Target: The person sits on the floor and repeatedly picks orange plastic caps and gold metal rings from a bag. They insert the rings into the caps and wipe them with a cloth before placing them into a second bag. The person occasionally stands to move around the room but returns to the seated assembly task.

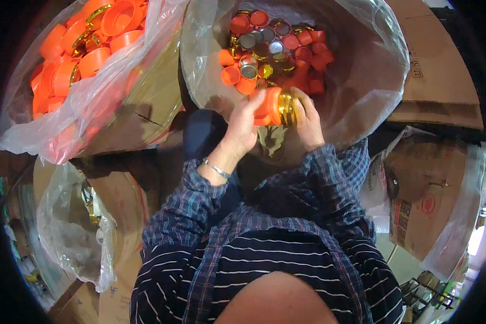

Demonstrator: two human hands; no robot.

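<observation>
- Left fingers (258,101) grip an orange cap (272,105), partly covering it.
- Right fingers (303,101) hold the adjoining gold ring (286,110), underside hidden.
- Beyond the orange cap, piled pieces (304,38) overlap.

I'm in what looks like a workshop or small factory: clear plastic liners (380,59) hold bulk heaps of near-identical orange caps (94,60) and shiny gold-coloured pieces (265,70), and cardboard cartons (429,200) crowd in around me.

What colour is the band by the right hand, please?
The band is shiny gold, head view.
</observation>
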